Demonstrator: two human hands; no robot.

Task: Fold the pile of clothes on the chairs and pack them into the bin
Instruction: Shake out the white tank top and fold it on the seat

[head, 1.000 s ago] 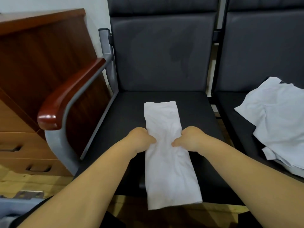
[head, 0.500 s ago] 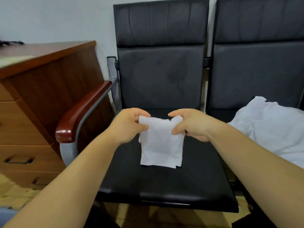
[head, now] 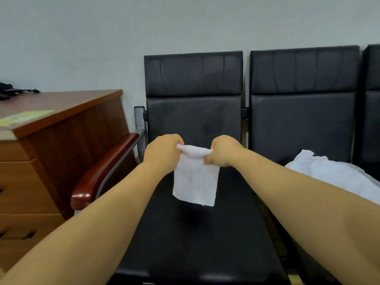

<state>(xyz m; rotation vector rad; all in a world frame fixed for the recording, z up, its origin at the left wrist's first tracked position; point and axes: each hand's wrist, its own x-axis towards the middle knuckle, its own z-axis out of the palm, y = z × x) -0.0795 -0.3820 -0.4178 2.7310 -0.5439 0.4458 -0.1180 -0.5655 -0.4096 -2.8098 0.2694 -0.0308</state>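
Over the seat (head: 205, 243), left hand (head: 164, 154) and right hand (head: 223, 150) pinch the garment (head: 195, 182) — seemingly folded — below curled fingers (head: 176, 140).

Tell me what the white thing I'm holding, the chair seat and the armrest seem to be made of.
The white garment: thin matte fabric, likely cotton; it hangs limp and creased. The chair seat: black leather or imitation, can't tell which; smooth with a soft sheen. The armrest: reddish-brown wood or wood-look, glossy lacquer; bright highlight at its front end.
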